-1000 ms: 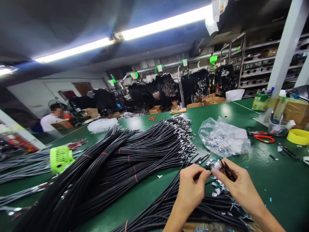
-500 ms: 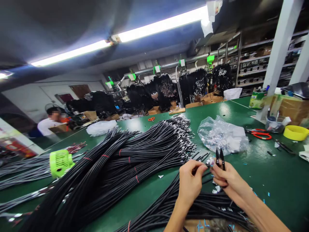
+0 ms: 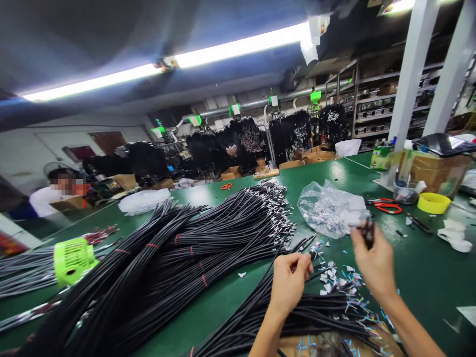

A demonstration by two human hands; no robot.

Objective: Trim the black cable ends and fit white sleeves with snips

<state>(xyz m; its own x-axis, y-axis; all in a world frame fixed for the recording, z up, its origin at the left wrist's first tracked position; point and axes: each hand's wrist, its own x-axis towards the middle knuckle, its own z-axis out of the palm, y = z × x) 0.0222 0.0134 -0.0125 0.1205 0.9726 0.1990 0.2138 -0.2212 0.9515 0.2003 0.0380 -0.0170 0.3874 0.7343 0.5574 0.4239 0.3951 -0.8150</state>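
My left hand point(image 3: 289, 280) is closed, fingers curled in a pinch around a black cable mostly hidden by them. To its right, my right hand point(image 3: 375, 260) is raised over the table and closed around a small black two-pronged tool point(image 3: 369, 233), blurred by motion. Beneath the hands lies a bundle of black cables point(image 3: 320, 310) with thin coloured wires at their ends. Scraps of white foil and blue bits point(image 3: 330, 277) are scattered between the hands. A larger pile of black cables point(image 3: 223, 223), with silvery ends and red ties, spreads to the left.
Beyond my right hand lies a clear plastic bag point(image 3: 329, 208). Red-handled scissors point(image 3: 387, 206), yellow tape point(image 3: 433, 203) and a cardboard box point(image 3: 427, 171) are at the right. A green fan point(image 3: 72, 260) stands left; a person point(image 3: 61, 191) sits farther back.
My right hand has moved right and away from my left hand, taking the black tool along. My left hand stays nearly in place. The view has turned slightly right.
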